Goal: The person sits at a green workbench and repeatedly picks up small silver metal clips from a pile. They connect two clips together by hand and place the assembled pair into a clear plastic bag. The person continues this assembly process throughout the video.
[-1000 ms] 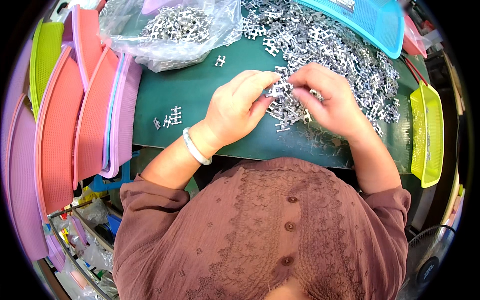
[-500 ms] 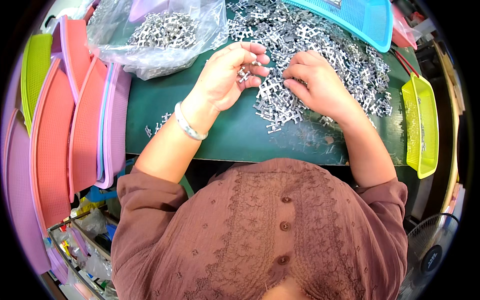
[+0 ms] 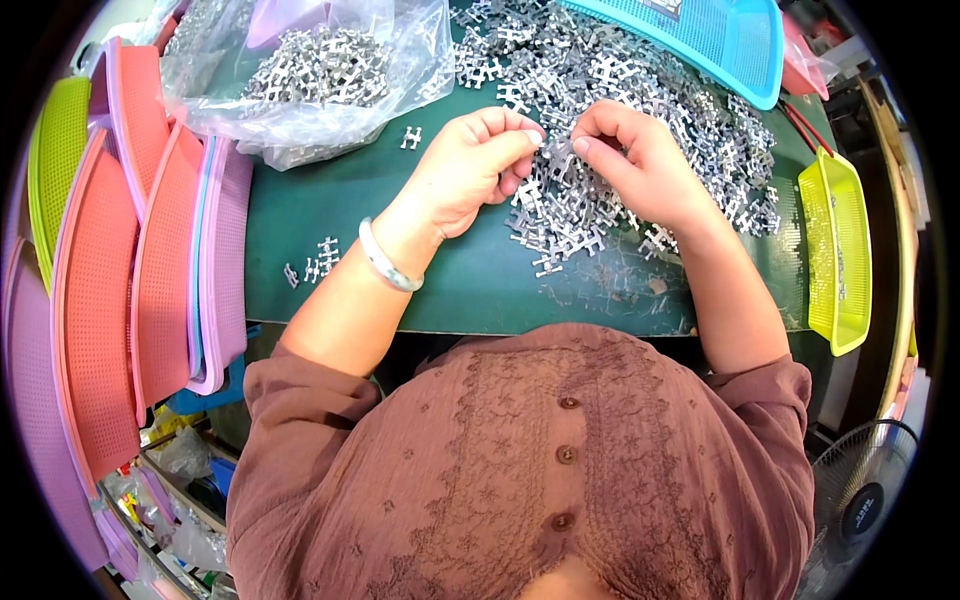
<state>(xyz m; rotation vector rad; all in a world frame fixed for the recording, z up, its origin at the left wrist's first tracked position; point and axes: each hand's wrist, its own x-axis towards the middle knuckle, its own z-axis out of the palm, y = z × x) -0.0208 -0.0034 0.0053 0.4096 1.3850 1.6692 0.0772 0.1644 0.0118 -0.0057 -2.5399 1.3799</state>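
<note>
Left hand newly curled inward, near right hand and silvery pieces

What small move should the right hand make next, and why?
Probably dip the right hand to the metal pieces: the heap lies right by its fingertips, and no piece shows clearly between them.

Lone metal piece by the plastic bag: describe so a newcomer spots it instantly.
On the green tabletop, find the clear plastic bag at the far left. Between its near right side and the left hand lies one small, silvery, roughly H-shaped metal piece. It lies by itself, apart from the large heap of pieces to its right and the small group beside the left forearm.
</note>
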